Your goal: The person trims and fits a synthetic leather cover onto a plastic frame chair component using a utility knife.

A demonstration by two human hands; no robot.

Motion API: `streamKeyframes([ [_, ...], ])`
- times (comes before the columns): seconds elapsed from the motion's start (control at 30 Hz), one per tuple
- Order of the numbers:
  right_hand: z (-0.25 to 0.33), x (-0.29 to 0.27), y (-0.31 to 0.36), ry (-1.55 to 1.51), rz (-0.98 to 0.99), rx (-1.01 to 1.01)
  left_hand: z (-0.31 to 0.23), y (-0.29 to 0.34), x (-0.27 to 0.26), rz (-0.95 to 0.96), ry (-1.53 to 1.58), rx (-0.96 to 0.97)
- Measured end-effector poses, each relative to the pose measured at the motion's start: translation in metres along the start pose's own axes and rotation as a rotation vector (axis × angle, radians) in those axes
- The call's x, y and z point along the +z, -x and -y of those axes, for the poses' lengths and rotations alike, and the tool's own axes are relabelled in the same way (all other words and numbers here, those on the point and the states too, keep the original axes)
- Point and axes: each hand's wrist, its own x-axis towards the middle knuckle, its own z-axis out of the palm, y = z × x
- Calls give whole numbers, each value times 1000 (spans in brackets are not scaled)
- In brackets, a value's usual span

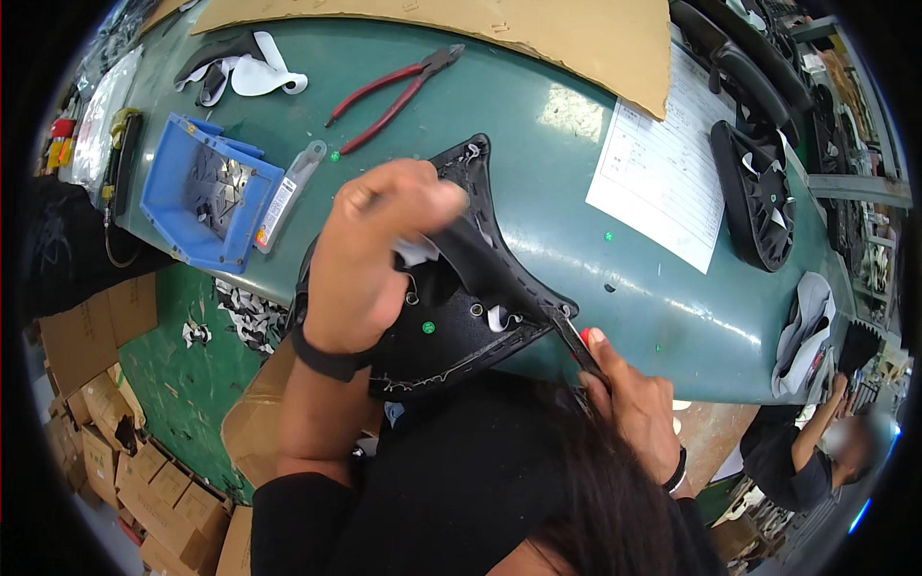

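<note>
A black moulded part (451, 336) with pointed corners, metal-ringed holes and a stapled, ragged edge lies at the table's near edge, against my body. My left hand (370, 254) is closed over it, slightly blurred, gripping a black strip of covering material (473, 257) that runs along the part toward its right corner. In my right hand (634, 408) is a utility knife (578, 351) with a dark body and a bit of red by the thumb. Its tip touches or nearly touches that right corner. The fingertips of my left hand are partly hidden.
Red-handled pliers (401, 94), a blue bin (182, 216) of metal pieces and a clear blade case (288, 197) lie left. Scraps (245, 69) sit farther back. Cardboard (461, 14), a paper sheet (658, 178) and another black part (754, 197) lie beyond. A co-worker (807, 446) is at right.
</note>
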Motion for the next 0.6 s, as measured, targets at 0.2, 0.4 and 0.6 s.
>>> streamKeyframes([
  [0.2, -3, -20, -34, 151, 85, -32, -32, -11, -25, 316, -687, -18],
  [0.4, 18, 11, -34, 40, -71, 118, -27, -17, 7, 142, 82, 64],
  [0.6, 40, 29, -25, -169, -110, 155, -42, -4, -28, 244, 799, 179],
])
